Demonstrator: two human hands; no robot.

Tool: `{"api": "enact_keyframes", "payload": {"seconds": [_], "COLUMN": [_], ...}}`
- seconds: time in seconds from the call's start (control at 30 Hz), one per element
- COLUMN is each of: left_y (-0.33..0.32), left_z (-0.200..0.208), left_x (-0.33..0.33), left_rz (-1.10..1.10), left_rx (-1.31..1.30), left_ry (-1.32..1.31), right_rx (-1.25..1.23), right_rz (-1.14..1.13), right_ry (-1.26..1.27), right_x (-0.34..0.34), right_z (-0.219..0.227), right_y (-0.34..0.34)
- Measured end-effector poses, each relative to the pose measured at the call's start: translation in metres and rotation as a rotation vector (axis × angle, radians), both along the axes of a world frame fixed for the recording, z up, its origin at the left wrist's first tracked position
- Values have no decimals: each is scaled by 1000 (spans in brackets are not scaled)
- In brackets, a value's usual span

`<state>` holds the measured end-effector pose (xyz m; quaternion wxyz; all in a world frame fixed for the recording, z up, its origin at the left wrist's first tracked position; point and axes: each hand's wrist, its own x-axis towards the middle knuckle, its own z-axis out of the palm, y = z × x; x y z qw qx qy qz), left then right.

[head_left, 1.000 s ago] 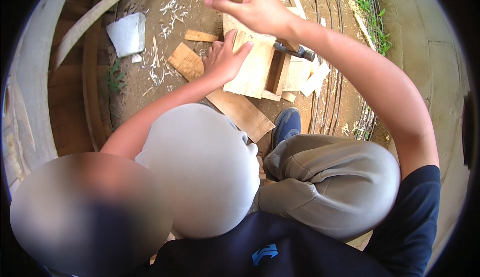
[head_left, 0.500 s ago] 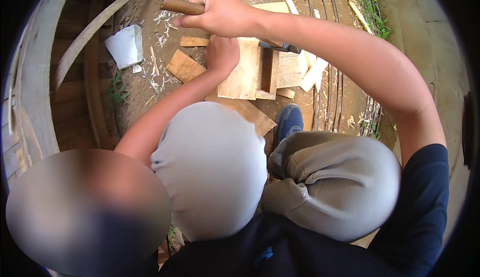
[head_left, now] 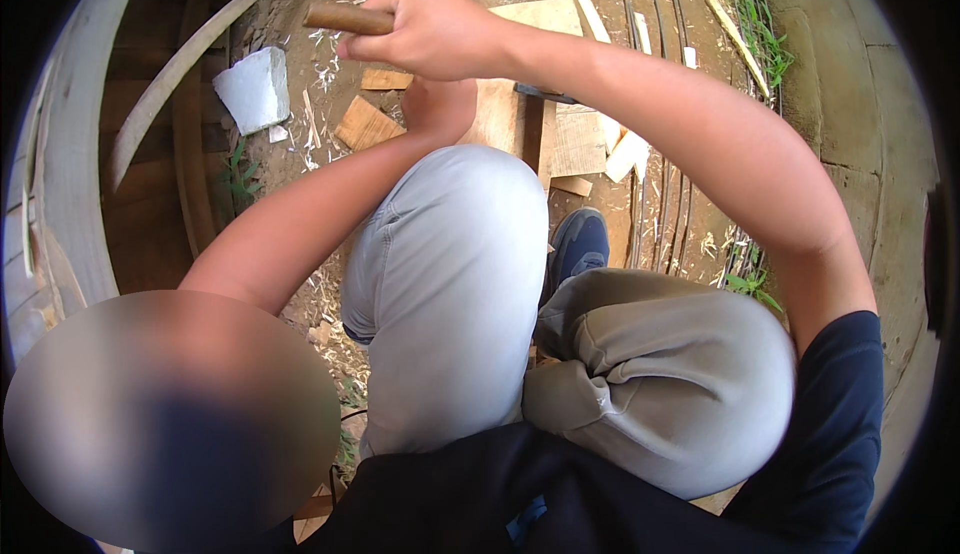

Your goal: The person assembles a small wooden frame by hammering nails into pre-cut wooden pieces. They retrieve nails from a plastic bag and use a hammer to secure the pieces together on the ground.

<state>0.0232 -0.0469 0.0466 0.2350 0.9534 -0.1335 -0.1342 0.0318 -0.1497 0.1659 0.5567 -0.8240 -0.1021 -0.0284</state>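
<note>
My right hand (head_left: 430,29) is closed around the wooden handle (head_left: 350,19) of a hammer, whose end sticks out to the left. The dark metal hammer head (head_left: 545,93) shows just below my right forearm, over a small wooden box (head_left: 493,114) of pale boards. My left hand (head_left: 440,109) rests at the left side of the box, under my right hand. Its fingers are hidden, so its grip does not show. My left knee covers the near part of the box.
Wood offcuts (head_left: 367,124) lie left of the box, and pale boards (head_left: 578,142) to its right. A whitish block (head_left: 252,91) sits at the left on dirt strewn with shavings. Long dark rods (head_left: 672,184) run along the right, beside a concrete strip (head_left: 850,104).
My left knee has come forward over the near part of the box. My right hand and the hammer have shifted slightly left. My left hand stays at the box.
</note>
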Motion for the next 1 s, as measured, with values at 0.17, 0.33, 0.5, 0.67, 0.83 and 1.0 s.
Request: {"api": "enact_keyframes", "payload": {"seconds": [0.17,0.33,0.5,0.67,0.83,1.0], "left_y": [13,51,26,29,8,17], "left_z": [-25,-93,-72,-82,-40,-64], "left_x": [19,48,29,35,21,39], "left_rz": [-244,-648,-526,-417,-259,-478], "left_rx": [17,-131,-45,-330,-651,-229], "left_ry": [-69,-160,-295,-324,-387,-342], "right_rx": [10,13,13,-1,-27,92], "right_rz": [50,86,56,59,32,61], "right_ry": [37,8,32,31,-40,140], "right_x": [-3,0,-5,-7,-10,-13], "right_z": [4,1,2,10,8,23], "right_y": [-9,3,-10,-8,-13,-17]}}
